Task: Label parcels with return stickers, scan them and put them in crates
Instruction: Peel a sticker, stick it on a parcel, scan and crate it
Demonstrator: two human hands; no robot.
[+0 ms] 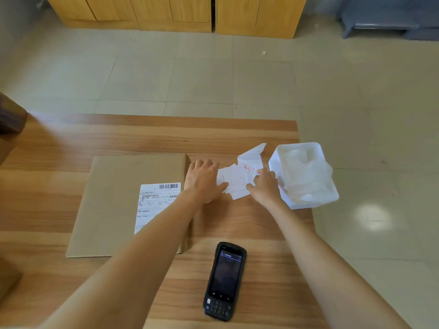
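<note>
- A flat cardboard parcel (123,205) was laid on the wooden worktop (249,224), its right edge under the left forearm and its far edge well short of the worktop's far edge.
- A white shipping label (154,205) was stuck on the parcel, with a barcode at its top; the small print was too blurred to be read.
- A loose pile of white return stickers (235,180) with red printing was spread on the worktop just right of the parcel, between the two hands.
- The left hand (202,179) was laid on the pile's left edge, fingers relaxed and slightly spread, the thumb pressed onto the stickers.
- The right hand (266,184) was set on the pile's right edge; its fingers were curled onto the stickers, but whether one was pinched could not be told.
- A white plastic tray (275,157) holding crumpled white backing paper was seen beside the right hand, overhanging the worktop's right edge.
- A black handheld scanner (225,281) was lying near the worktop's near edge, between the forearms, screen up; its screen text could not be read.
- Open worktop was left beyond the parcel and stickers up to the far edge, with tiled floor (202,79) past it.
</note>
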